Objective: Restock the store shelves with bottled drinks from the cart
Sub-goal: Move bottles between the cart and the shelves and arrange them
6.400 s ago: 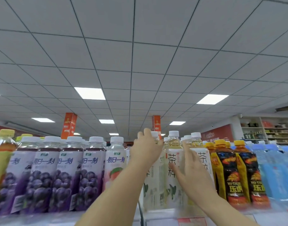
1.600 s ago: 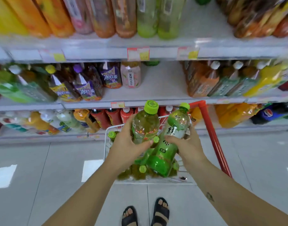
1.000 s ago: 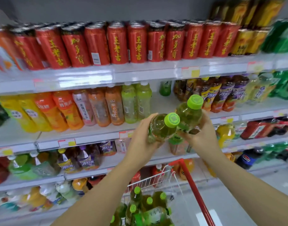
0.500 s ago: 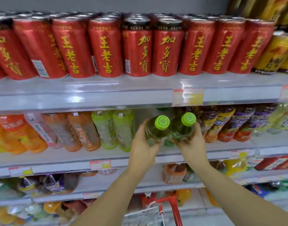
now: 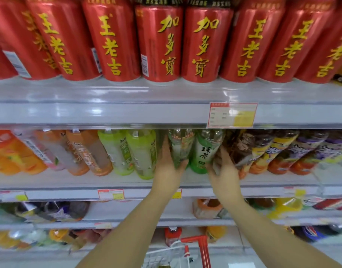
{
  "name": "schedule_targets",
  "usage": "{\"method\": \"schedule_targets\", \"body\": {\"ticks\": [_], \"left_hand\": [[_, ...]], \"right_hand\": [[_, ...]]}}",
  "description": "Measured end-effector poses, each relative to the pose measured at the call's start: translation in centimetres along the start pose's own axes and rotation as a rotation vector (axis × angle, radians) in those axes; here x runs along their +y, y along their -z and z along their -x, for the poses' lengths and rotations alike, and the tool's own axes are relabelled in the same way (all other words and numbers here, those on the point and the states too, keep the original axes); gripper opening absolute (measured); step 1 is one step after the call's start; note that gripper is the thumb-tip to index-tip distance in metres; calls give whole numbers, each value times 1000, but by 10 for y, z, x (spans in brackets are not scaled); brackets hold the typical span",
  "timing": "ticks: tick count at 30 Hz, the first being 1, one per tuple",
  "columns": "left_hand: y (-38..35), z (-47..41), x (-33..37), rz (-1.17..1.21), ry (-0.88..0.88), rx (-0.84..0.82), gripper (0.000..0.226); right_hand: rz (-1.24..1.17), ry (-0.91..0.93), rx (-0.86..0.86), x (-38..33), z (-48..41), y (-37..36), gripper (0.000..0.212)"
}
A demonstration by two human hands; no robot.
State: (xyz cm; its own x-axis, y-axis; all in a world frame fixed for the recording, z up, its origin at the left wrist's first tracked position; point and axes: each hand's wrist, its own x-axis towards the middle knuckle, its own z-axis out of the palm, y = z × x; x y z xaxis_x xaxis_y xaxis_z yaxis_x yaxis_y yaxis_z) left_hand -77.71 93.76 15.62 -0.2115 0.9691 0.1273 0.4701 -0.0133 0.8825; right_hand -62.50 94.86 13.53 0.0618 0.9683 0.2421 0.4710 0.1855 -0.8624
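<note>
Two green tea bottles stand side by side in a gap on the second shelf, their caps hidden behind the shelf edge above. My left hand grips the left green tea bottle around its lower body. My right hand grips the right green tea bottle, the one with the green label, from its right side. Both bottles sit between the pale green bottles on the left and dark brown and yellow bottles on the right.
Red cans fill the top shelf. Orange and pink bottles line the left of the second shelf. Lower shelves hold more bottles. The cart with its red handle stands below, between my arms.
Both hands have pushed the two green tea bottles forward from in front of the shelf into the gap on the second shelf. The camera has moved closer to the shelf.
</note>
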Motion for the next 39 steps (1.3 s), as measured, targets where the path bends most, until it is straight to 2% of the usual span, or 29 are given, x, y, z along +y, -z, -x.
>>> {"method": "schedule_targets", "body": {"ticks": [2,5,7,10,13,15,17,20,23,26,28,33,39], "left_hand": [[-3,29,-11,-56,-55,-5,70],[-7,55,-22,-217,-198,-37,54],[-8,49,-22,-286,-198,-85,50],[-6,27,-19,-311,-131,-121,47],[-8,11,-23,-342,-166,-110,39],[-10,6,-26,-392,-159,-114,40],[-13,5,-26,-449,-124,-132,43],[-17,5,-27,-465,-109,-144,46],[-23,1,-24,-456,-117,-119,49],[-30,-13,-13,-481,4,-158,51],[-34,-25,-8,-452,30,-184,51],[-48,-38,-9,-301,-115,-259,51],[-64,-46,-2,-357,-160,-316,53]], "right_hand": [[113,82,65,3,29,-2,42],[457,313,-40,11,49,-8,42],[556,264,-110,14,35,-11,47],[595,174,-161,12,11,-14,43],[648,154,-230,14,-16,-21,48],[691,45,-326,14,-41,-29,46],[726,25,-366,18,-64,-37,44],[710,75,-412,30,-81,-42,50],[714,119,-507,31,-55,-29,50],[667,227,-509,26,-12,-2,55],[715,284,-533,31,2,14,49],[785,389,-577,45,2,25,51],[763,433,-559,49,2,23,54]]}}
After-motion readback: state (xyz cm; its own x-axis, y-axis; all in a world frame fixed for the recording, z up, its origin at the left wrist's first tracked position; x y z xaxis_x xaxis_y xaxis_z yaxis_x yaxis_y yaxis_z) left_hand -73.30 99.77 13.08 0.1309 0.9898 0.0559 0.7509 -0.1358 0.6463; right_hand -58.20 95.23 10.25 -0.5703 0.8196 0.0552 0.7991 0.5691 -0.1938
